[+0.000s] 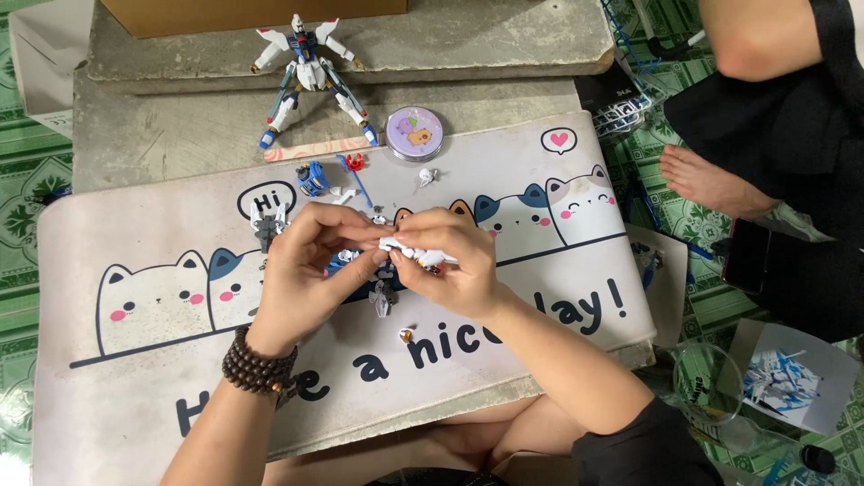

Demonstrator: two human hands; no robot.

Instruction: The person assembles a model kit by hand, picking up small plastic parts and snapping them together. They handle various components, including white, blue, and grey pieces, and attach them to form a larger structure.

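Head view, looking straight down. Left hand (306, 265), wrist ringed by a dark bead bracelet (258, 364), curled nearly closed, fingertips pinching one end of a small white model part (414, 253). Right hand (450, 261) likewise curled, thumb and fingers clamped on the same part from the other side. Part held just above the middle of a pale cat-printed desk mat (135, 378), hands touching each other over it.

Beneath and around the hands, loose small pieces: grey ones (382, 297) directly below, a tiny round piece (406, 335) nearer the body, blue (311, 177) and red (355, 162) bits toward the mat's far edge. Open mat to the left and along the near edge, over the printed lettering; far edge crowded.

Beyond the mat's far edge, on a concrete slab (135, 135): a finished white-and-blue robot model (310, 76) lying flat, a pink strip (315, 148) just beside its feet, a round lilac tin (414, 133) touching the mat edge. Cardboard box (252, 13) at the top border.

Right side tight: another person's bare foot (706, 180) and knee close to the mat's right edge, a dark phone (745, 255), a clear plastic cup (706, 387), and a paper sheet with blue-white parts (787, 376) on the green patterned floor.
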